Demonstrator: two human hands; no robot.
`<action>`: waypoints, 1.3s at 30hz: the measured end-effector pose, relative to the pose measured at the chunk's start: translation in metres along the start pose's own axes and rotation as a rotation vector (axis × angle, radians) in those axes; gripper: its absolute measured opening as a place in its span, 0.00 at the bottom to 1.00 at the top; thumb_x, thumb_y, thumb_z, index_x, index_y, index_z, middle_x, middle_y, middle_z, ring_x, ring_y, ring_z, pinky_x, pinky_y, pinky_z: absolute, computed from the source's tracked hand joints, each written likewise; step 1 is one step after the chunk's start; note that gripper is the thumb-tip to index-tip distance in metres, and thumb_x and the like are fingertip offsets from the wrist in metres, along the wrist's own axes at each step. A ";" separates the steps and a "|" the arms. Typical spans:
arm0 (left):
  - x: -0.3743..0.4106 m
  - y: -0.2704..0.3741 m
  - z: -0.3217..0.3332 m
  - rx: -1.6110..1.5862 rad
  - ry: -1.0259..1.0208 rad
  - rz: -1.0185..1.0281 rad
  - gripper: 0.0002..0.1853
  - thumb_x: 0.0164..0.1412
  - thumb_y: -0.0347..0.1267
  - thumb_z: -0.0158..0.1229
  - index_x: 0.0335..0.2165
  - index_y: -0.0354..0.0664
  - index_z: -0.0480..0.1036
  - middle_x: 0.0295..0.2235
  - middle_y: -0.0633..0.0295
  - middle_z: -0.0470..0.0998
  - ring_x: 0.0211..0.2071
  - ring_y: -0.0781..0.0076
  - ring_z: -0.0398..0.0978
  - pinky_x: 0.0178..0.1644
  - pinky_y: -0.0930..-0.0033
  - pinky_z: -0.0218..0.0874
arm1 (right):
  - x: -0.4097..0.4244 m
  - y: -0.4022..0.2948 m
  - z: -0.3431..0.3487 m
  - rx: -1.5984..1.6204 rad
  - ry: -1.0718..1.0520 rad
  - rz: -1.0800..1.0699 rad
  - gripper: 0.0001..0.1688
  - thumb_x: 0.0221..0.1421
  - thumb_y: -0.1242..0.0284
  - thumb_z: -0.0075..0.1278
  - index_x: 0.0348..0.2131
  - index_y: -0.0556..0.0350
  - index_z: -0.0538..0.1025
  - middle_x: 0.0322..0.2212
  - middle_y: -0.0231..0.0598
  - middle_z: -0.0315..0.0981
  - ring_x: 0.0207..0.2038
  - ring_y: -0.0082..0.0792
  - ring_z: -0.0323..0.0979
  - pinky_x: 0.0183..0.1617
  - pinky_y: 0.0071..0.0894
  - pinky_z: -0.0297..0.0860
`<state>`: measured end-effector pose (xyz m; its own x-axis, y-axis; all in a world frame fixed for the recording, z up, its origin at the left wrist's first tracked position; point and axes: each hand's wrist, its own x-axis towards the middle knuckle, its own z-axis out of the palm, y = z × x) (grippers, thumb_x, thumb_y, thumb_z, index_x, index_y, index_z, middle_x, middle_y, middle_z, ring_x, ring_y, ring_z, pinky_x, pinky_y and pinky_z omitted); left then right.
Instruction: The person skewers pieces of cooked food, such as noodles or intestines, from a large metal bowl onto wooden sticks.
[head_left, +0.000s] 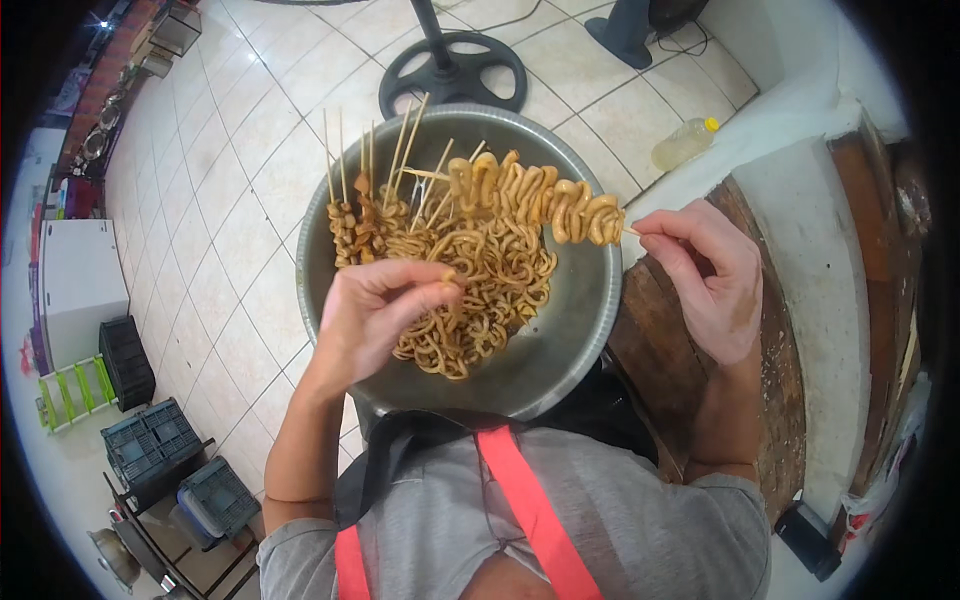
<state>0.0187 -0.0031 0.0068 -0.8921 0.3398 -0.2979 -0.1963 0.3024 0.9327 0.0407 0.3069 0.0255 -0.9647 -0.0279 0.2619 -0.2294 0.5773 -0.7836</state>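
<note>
Pinched by its bare lower end, a bamboo skewer is in my right hand. Tightly folded chicken intestines fill most of its length, and its tip points left over the large metal basin. My left hand is over the basin's near left part, with thumb and forefinger pressed together on a small yellowish piece, apparently intestine. Below it lies a heap of loose, coiled intestines. Several loaded skewers lean against the basin's far left wall, bare ends up. My left palm hides part of the heap.
A black round stand base rests on the tiled floor beyond the basin. A yellow-capped plastic bottle stands at the right by the wall. Worn wooden boards lie under my right arm. Plastic crates are at lower left.
</note>
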 end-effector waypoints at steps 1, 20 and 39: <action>0.000 0.007 -0.004 -0.050 0.042 0.023 0.08 0.61 0.25 0.61 0.37 0.29 0.79 0.33 0.57 0.83 0.35 0.72 0.80 0.43 0.73 0.71 | 0.000 -0.002 -0.001 0.002 -0.001 0.001 0.06 0.52 0.82 0.56 0.33 0.59 0.81 0.21 0.38 0.71 0.23 0.31 0.68 0.27 0.29 0.62; 0.025 0.006 -0.017 -0.417 0.315 0.037 0.11 0.61 0.27 0.62 0.41 0.32 0.77 0.31 0.58 0.82 0.32 0.77 0.80 0.35 0.79 0.69 | 0.001 -0.017 -0.005 -0.091 -0.030 -0.049 0.13 0.49 0.85 0.57 0.36 0.55 0.82 0.23 0.38 0.71 0.24 0.31 0.71 0.27 0.28 0.65; 0.026 0.000 -0.012 -0.426 0.300 0.039 0.13 0.59 0.24 0.62 0.43 0.28 0.77 0.33 0.55 0.82 0.35 0.74 0.80 0.44 0.75 0.70 | 0.003 -0.015 0.002 -0.226 0.015 -0.181 0.16 0.44 0.85 0.58 0.35 0.52 0.83 0.24 0.39 0.72 0.25 0.38 0.73 0.28 0.34 0.68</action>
<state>-0.0099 -0.0051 0.0017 -0.9671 0.0547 -0.2484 -0.2532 -0.1162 0.9604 0.0405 0.2966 0.0366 -0.9085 -0.1358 0.3953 -0.3611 0.7314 -0.5786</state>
